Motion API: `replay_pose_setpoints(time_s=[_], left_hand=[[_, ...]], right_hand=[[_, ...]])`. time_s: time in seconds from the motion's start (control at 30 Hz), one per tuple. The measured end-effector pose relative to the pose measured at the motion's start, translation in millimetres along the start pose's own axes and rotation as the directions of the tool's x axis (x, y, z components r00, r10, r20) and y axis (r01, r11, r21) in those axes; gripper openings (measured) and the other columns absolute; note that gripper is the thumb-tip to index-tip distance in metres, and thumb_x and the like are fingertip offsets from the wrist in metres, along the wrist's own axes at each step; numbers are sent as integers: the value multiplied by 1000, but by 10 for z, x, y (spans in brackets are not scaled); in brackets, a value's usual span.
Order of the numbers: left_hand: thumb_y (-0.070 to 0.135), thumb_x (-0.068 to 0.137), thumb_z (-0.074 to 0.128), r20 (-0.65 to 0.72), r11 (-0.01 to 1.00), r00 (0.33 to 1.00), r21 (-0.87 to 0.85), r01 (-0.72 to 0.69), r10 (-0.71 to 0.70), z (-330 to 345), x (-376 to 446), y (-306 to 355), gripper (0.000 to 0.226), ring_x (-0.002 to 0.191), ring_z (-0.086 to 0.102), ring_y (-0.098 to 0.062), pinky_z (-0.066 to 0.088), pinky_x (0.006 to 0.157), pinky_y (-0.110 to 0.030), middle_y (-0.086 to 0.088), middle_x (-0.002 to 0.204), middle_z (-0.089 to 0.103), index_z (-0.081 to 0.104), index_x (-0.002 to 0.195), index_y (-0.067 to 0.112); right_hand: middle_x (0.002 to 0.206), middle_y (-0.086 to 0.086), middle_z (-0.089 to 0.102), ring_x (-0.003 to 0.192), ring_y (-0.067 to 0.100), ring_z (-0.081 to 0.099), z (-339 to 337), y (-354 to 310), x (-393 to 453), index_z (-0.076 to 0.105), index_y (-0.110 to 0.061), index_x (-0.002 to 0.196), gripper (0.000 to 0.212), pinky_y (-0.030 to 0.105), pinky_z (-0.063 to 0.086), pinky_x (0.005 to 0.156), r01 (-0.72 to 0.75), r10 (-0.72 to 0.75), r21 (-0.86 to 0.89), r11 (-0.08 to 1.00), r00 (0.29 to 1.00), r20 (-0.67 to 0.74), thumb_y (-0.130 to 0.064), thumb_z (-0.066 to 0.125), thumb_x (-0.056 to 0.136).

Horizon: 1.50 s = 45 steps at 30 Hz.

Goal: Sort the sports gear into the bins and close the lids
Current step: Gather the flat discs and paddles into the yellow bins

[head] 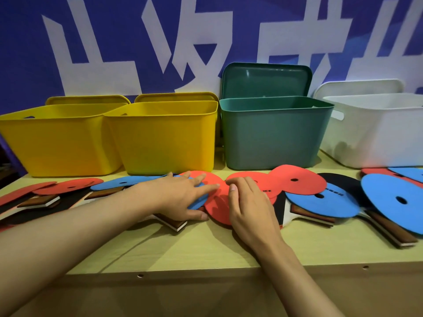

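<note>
Several flat red and blue discs and table tennis paddles lie in a row along the wooden shelf [206, 248]. My left hand [183, 197] grips a blue disc [198, 203], fingers on top and thumb at its near edge. My right hand [247, 202] rests with curled fingers on a red disc [217, 209] in the middle. Behind stand two yellow bins [57, 143] [164, 140], a green bin [272, 138] and a white bin [375, 133], all without lids on.
Lids lean upright behind each bin: yellow lids [176, 97], a green lid [265, 80], a white lid [357, 88]. More discs [396, 200] and a paddle handle [389, 229] lie at the right. A blue banner wall stands behind.
</note>
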<state>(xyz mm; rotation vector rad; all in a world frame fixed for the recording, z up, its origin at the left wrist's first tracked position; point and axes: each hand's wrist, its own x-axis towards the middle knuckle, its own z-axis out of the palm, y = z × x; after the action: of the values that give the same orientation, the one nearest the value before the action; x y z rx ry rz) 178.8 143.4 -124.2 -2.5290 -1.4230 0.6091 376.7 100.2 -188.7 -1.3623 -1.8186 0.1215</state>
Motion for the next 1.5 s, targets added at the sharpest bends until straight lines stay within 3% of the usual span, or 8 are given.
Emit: replay_pose_setpoints(time_s=[0.27, 0.6, 0.7, 0.8, 0.9, 1.1, 1.23, 1.5], left_hand=[[86, 80, 54, 141, 992, 990, -125, 24, -6, -131, 309, -100, 116, 156, 15, -35, 23, 124, -48, -12, 171, 13, -20, 158, 43], [77, 95, 34, 111, 986, 994, -165, 8, 10, -162, 218, -132, 82, 153, 27, -25, 25, 124, -40, -2, 170, 21, 11, 163, 38], [64, 103, 31, -26, 989, 997, -120, -81, 78, -203, 108, -57, 66, 144, 42, -27, 35, 115, -38, 2, 166, 31, 11, 162, 42], [46, 106, 36, -223, 979, 959, 147, -141, 172, -213, 22, 101, 49, 118, 62, -30, 50, 87, -40, 0, 144, 57, 32, 155, 44], [34, 106, 39, -331, 960, 929, 270, -75, 165, -127, -22, 193, 34, 99, 67, -31, 40, 62, -37, -1, 113, 68, 49, 139, 38], [25, 109, 36, -339, 951, 932, 310, -22, 131, -132, -164, 168, 45, 105, 66, -32, 38, 63, -39, -2, 133, 63, 35, 153, 33], [29, 110, 40, -409, 972, 909, 232, 17, 82, -388, -352, -55, 52, 125, 61, -31, 53, 91, -42, -1, 157, 48, 29, 159, 40], [10, 93, 59, -669, 982, 735, 189, 24, 111, -835, -659, -756, 46, 87, 74, -38, 60, 66, -50, -10, 116, 76, 68, 134, 30]], right_hand=[[109, -10, 56, 99, 15, 57, 5, 7, 1, 56, -28, 112, 38, 43, 45, 87, 9, -7, -52, 999, 999, 35, -45, 23, 101], [111, -13, 56, 100, 9, 56, 2, 12, 18, 57, -31, 114, 43, 41, 44, 89, 5, -2, -44, 999, 998, 60, -48, 20, 100], [108, -13, 55, 99, 11, 55, 1, 11, 16, 55, -32, 112, 38, 42, 44, 87, 7, -4, -42, 999, 998, 55, -47, 22, 101], [107, -12, 55, 99, 14, 55, 14, 22, 21, 55, -31, 110, 35, 44, 45, 87, 6, -4, -51, 999, 999, 41, -46, 25, 101], [108, -10, 56, 100, 14, 55, 24, 29, 22, 57, -30, 112, 36, 45, 47, 88, 16, -15, -42, 999, 1000, 24, -45, 25, 102], [107, -10, 57, 100, 14, 55, -70, -17, -7, 63, -25, 110, 33, 42, 45, 86, 141, -136, 51, 989, 986, -101, -35, 33, 102], [113, -3, 53, 104, 19, 51, -164, -54, -63, 65, -19, 111, 28, 42, 43, 87, 266, -247, 52, 963, 940, -237, -31, 42, 100], [127, -11, 43, 117, 17, 42, -126, -86, -71, 51, -40, 134, 40, 43, 43, 95, 191, -191, -86, 978, 982, 0, -53, 45, 97]])
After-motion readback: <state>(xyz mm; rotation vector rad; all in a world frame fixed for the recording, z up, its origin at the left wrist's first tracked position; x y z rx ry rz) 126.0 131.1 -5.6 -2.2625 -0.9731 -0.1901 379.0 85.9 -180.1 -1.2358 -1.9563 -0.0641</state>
